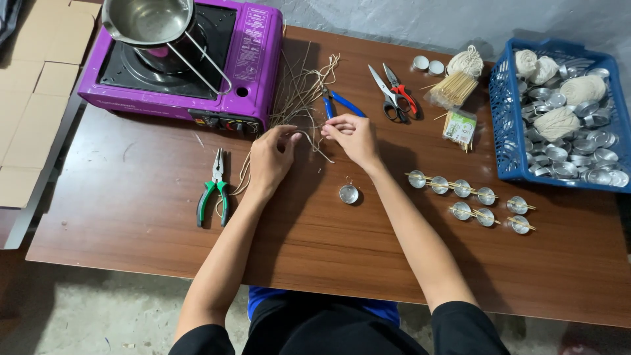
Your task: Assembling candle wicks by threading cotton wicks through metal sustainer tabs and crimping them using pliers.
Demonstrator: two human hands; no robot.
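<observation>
Bench (131,217): brown wood, everything sits on it. Purple stove (177,62) at far left corner, steel pan (148,20) on the burner, handle out toward the middle. Blue basket (509,131) at far right edge, full of metal cups and balls of string. Scissors (394,95) and stick bundle (453,89) along the far edge, centre-right. Green pliers (213,190) left of the hands, blue pliers (342,104) just beyond them.

Left hand (269,161) and right hand (355,138) are mid-bench, close together, both pinching one wick (309,139) strung between the fingertips; grip narrow. Loose wick pile (299,92) lies beside the stove. One cup (348,194) sits near the right wrist; two rows of cups (460,190) with sticks across sit toward the right edge.

Risks, my read: wick slips from the pinch, or a forearm knocks the cups and their sticks. Wick pile touching the stove looks bad if it's lit; can't tell.

Packaging: small clear packet (460,126) with a green-and-white label, beside the basket. White label panel on the stove's right side.
</observation>
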